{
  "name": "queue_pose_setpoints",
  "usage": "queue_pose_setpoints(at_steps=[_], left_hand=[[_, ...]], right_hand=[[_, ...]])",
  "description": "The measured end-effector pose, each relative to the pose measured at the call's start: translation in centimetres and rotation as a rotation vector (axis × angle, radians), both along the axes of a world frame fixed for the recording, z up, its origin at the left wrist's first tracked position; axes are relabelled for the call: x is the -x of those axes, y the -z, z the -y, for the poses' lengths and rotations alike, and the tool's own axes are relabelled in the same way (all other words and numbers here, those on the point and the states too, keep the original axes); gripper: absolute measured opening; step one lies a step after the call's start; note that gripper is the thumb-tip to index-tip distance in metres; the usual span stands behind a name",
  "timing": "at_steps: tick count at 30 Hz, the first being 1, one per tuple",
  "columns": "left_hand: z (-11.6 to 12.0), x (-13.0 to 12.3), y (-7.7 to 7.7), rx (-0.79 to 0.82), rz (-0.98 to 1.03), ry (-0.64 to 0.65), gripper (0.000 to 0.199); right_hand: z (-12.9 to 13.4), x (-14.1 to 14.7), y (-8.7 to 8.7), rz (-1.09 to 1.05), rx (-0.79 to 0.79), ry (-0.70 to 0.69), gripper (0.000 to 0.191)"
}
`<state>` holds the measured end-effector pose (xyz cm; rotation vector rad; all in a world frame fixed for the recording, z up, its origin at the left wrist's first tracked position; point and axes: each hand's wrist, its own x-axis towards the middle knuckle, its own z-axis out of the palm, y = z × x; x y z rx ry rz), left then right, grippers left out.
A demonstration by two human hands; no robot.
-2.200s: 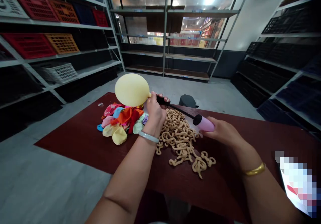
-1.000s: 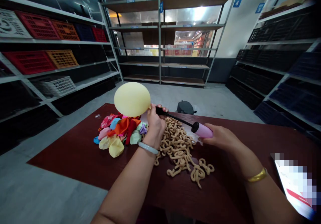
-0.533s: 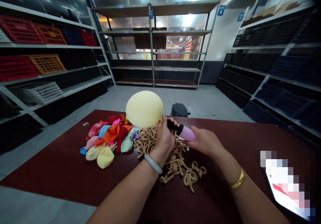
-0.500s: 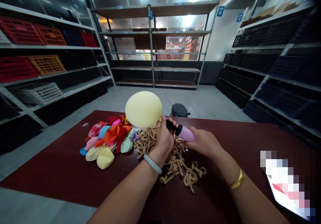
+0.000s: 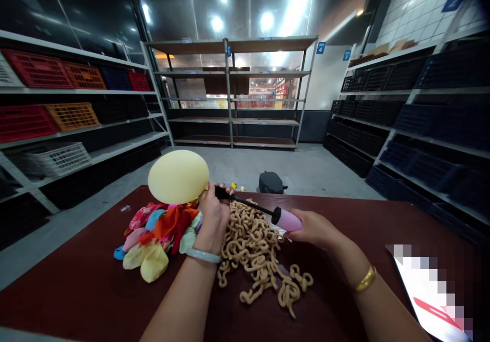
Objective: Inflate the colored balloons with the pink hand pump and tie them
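Observation:
A pale yellow inflated balloon [image 5: 178, 177] sits on the black end of a hand balloon pump [image 5: 290, 220]. My left hand [image 5: 215, 209] is closed around that black end and the balloon's neck; its fingers partly hide where they join. My right hand [image 5: 316, 227] grips the pump's pink part, and a long black rod shows between the two hands. Under the left hand and forearm lies a pile of limp balloons [image 5: 155, 229] in many colours. Tan, curly rope-like pieces [image 5: 252, 245] are heaped below the pump.
The dark red-brown table [image 5: 337, 260] carries a bright, partly blurred flat object [image 5: 424, 291] at right. A dark grey bag-like object [image 5: 271, 182] is on the floor beyond. Shelves [image 5: 229, 122] line the back, with crates [image 5: 36, 69] at left and dark bins [image 5: 367, 107] at right.
The left hand and balloon have moved left, away from the right hand. The black rod now shows at length between them. The view has tilted up slightly.

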<state>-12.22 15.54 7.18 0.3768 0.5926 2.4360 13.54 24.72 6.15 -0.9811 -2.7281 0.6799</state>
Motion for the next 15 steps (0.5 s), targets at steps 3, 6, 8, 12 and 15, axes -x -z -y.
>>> queue_pose_setpoints(at_steps=[3,6,8,12,15], left_hand=[[-0.2,-0.2,0.3,-0.021,-0.002,0.007,0.023],[-0.6,-1.1,0.6,-0.027,0.004,0.010,0.025],[-0.9,-2.1,0.8,-0.022,0.007,0.017,0.027],[-1.5,-5.3,1.6,-0.005,0.011,0.093,0.030],[-1.7,-8.0,2.4,0.021,0.008,0.156,0.029]], right_hand=[[-0.4,-0.3,0.3,0.020,-0.040,0.022,0.038],[-0.8,-0.6,0.5,0.043,-0.069,0.023,0.036],[-0.9,-0.7,0.6,0.051,-0.082,0.022,0.035],[-0.5,-0.5,0.4,0.071,-0.109,0.040,0.037],[0.2,0.2,0.4,0.058,-0.134,0.048,0.036]])
